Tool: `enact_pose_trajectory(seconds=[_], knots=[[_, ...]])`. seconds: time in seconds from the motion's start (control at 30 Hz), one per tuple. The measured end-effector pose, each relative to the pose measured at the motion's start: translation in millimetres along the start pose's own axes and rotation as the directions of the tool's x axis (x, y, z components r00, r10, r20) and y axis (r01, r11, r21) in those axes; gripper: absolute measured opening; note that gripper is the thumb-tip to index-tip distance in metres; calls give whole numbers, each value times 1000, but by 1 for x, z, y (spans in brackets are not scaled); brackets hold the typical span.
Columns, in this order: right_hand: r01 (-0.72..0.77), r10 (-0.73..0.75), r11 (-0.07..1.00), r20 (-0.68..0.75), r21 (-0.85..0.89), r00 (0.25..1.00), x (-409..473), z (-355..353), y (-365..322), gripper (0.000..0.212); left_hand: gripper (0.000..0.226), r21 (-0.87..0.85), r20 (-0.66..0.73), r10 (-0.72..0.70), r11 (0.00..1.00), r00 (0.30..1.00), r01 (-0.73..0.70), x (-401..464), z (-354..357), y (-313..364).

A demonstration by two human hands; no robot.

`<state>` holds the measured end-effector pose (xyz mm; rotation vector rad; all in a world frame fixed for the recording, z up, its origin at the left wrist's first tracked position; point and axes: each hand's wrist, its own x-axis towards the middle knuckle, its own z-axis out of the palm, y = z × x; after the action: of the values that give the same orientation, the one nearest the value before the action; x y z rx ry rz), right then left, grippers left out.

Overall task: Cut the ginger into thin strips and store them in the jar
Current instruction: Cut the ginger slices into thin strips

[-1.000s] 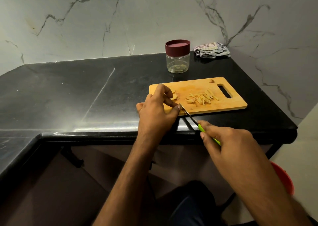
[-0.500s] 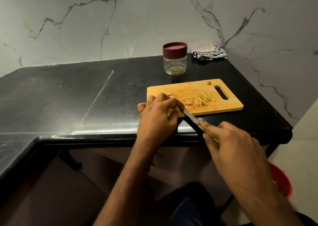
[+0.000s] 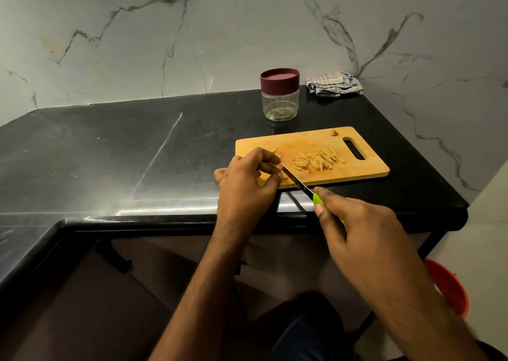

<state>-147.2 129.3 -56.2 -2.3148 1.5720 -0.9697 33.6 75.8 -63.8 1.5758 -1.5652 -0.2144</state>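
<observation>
**Ginger strips heaped on the bamboo board, jar capped behind**

Ginger strips (image 3: 317,160), thin, pale yellow and matchstick-shaped, are piled loosely at the middle of a rectangular bamboo cutting board (image 3: 365,169) with rounded corners and a slotted handle hole at its 3 o'clock end. A small brown scrap (image 3: 334,133) is seen alone at the board's 12 o'clock edge. An uncut ginger piece (image 3: 277,151) is pinched under the curled fingertips of the left hand (image 3: 246,180) at the board's 9 o'clock end; most of the piece is hidden by the fingers. A knife (image 3: 298,182) with a narrow steel blade and a bright green handle is gripped in the right hand (image 3: 354,223), fingers curled round the handle, and its tip is laid against the left fingertips. The blade crosses the board's 6 o'clock edge.

A short clear jar (image 3: 280,107), round and ribbed, is closed with a maroon lid (image 3: 279,78) and stands at 12 o'clock of the board, apart from it. A crumpled striped cloth (image 3: 334,83) is bunched at 1 o'clock against the veined marble wall (image 3: 192,44).

The board is set near the front edge of the polished black stone counter (image 3: 110,154), whose wide reflective surface stretches away toward 9 o'clock. A red bucket (image 3: 448,292) is partly seen on the floor at 5 o'clock.
</observation>
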Motion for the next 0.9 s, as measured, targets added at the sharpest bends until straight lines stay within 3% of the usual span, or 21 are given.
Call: enact_pose_trajectory(seconds=[0.5,0.9], knots=[[-4,8,999,83,-47,997,7,9,-9,43,25,42,54,8,999,999,-11,4,1,-2],[-41,51,971,36,-237,998,-4,0,0,45,24,270,121,109,953,987,-139,0,3,3]])
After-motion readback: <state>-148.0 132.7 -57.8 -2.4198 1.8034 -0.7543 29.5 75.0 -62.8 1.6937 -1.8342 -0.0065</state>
